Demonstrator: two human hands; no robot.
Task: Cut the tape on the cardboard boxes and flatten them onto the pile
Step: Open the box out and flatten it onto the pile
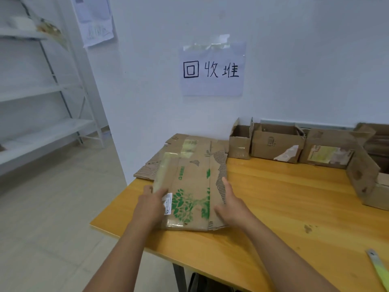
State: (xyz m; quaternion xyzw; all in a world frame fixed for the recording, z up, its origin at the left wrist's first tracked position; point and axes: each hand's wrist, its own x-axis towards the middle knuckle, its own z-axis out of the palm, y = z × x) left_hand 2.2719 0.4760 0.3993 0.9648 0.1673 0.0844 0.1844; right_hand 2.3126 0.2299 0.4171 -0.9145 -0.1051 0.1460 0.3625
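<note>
- Both my hands are on the flattened box (189, 186): my left hand (152, 205) grips its left edge with the thumb curled over the top face, and my right hand (230, 205) lies with fingers straight along the torn right edge.
- That box lies near the front left corner of the tabletop (273, 207), its far end overlapping the pile (179, 144) of flat cardboard at the back left corner.
- I judge it light and fairly stiff along the flutes, but floppy at the creases. The glossy tape strips look slippery, so the bare cardboard edges are the better hold.
- At the front right edge lies a cutter (379, 268) with a yellow-green handle, well apart from my hands.
- Along the back edge stand several open boxes (277, 144), unflattened. I cannot see whether anything is inside them.
- A handwritten sign (212, 69) is taped to the wall above the pile.
</note>
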